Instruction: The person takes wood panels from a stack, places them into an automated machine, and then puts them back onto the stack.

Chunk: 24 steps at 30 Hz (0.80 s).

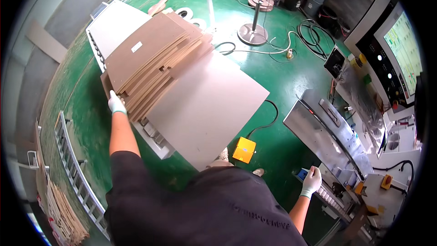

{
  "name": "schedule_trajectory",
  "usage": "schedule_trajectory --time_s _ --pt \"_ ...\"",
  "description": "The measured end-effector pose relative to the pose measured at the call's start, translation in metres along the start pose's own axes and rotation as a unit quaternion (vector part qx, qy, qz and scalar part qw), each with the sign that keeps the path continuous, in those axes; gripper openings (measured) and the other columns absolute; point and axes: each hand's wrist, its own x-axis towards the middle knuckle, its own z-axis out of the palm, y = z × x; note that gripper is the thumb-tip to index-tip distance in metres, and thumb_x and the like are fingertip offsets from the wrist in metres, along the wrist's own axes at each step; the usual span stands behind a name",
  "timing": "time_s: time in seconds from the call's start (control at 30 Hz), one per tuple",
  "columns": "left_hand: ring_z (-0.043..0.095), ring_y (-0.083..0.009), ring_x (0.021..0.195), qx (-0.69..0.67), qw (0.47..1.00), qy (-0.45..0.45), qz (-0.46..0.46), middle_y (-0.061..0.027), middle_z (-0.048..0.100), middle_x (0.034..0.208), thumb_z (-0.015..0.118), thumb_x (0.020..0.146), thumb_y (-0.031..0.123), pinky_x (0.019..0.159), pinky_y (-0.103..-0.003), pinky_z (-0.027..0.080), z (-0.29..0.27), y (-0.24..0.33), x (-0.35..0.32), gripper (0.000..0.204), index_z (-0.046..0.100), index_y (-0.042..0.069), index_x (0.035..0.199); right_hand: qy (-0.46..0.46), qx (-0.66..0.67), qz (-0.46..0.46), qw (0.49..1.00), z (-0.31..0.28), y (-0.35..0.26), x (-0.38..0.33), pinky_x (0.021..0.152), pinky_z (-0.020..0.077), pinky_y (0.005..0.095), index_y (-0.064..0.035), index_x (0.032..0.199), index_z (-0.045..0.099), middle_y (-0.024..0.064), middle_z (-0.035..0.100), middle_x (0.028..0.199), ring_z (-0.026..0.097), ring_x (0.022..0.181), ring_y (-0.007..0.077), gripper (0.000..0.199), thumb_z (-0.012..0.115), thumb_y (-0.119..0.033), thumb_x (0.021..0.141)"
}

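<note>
Brown boards (148, 59) lie stacked left of centre in the upper half of the frame. At the stack's lower-left edge, the white-gloved left hand (117, 104) touches the boards; I cannot tell whether its fingers clamp one. A broad pale sheet (209, 105) lies mid-frame, then a yellow box (244, 150) on the green floor (277, 155). Well apart, lower right, the gloved right hand (312, 182) curls its fingers near a grey metal machine (332, 130); any grip is unclear.

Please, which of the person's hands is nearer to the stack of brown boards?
The left. The left hand is at the left edge of the stack of brown boards; the right hand is well away, to the lower right, beside the grey metal machine.
</note>
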Motion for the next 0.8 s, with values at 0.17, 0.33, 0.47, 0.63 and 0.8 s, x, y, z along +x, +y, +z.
schedule_trajectory --time_s 0.17,0.33,0.47,0.63,0.8 --pt "0.066 -0.0237 0.095 0.037 0.981 0.027 0.19 -0.0152 0.072 0.102 0.071 0.097 0.043 0.083 -0.034 0.052 0.011 0.051 -0.044 0.05 0.069 -0.005 0.112 -0.02 -0.008 0.051 0.998 0.011 -0.015 0.009 0.078 0.0543 0.0451 -0.011 0.101 0.074 0.0126 0.075 0.096 0.071 0.089 0.0361 0.031 0.059 -0.037 0.1" --pt "0.042 -0.0074 0.048 -0.176 0.983 -0.054 -0.019 0.0027 0.053 0.069 0.076 0.096 0.03 0.047 -0.023 0.039 0.005 0.058 -0.058 0.028 0.058 0.011 0.084 -0.026 -0.034 0.051 0.998 0.02 -0.018 0.007 0.079 0.0539 0.0466 -0.0109 0.1 0.074 0.0151 0.075 0.096 0.07 0.091 0.038 0.032 0.058 -0.039 0.1" --pt "0.046 -0.0052 0.058 -0.258 0.945 -0.198 -0.025 0.0058 0.053 0.074 0.072 0.099 0.027 0.052 -0.02 0.041 -0.015 0.011 -0.145 0.019 0.058 0.016 0.092 -0.027 -0.019 0.028 0.999 0.021 -0.037 0.006 0.077 0.0545 0.0478 -0.0111 0.092 0.074 0.0144 0.074 0.091 0.071 0.087 0.0379 0.026 0.062 -0.034 0.096" --pt "0.058 -0.0114 0.078 -0.267 0.894 -0.339 -0.117 0.0027 0.063 0.107 0.07 0.097 0.026 0.062 -0.03 0.048 -0.028 -0.028 -0.252 0.035 0.056 0.021 0.128 -0.022 -0.034 0.046 0.998 0.03 -0.032 0.005 0.075 0.0545 0.0479 -0.0127 0.089 0.074 0.0121 0.074 0.086 0.071 0.083 0.0365 0.024 0.065 -0.035 0.093" --pt "0.06 -0.0245 0.12 -0.408 0.846 -0.298 -0.172 -0.005 0.064 0.131 0.069 0.096 0.032 0.099 -0.044 0.053 -0.013 -0.015 -0.252 0.045 0.06 0.009 0.134 -0.069 -0.048 0.062 0.994 0.02 -0.044 0.012 0.077 0.0546 0.0475 -0.0133 0.093 0.075 0.0134 0.075 0.088 0.072 0.086 0.0365 0.027 0.065 -0.038 0.093"
